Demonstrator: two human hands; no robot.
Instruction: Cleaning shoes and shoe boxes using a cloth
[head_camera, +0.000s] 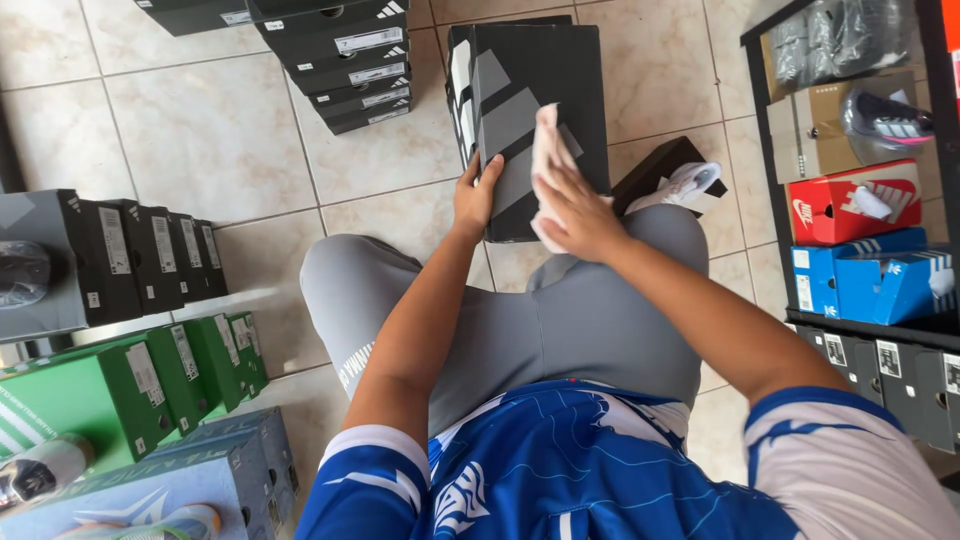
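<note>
The near end of the black shoebox (530, 120) is hidden behind both hands and seems to rest on the person's grey-trousered knees, though the contact cannot be seen; its long axis runs from the lap toward twelve o'clock, lid up; the left hand (476, 196) grips its near left edge at about seven o'clock, fingers curled round the corner; the right hand (572, 208) lies on the lid, fingers pressed flat over a pale cloth (548, 150), whose lower part is covered; a stack of dark boxes (345, 55) at eleven o'clock is cut off by the frame; a white shoe (685, 185) lies at two o'clock.
</note>
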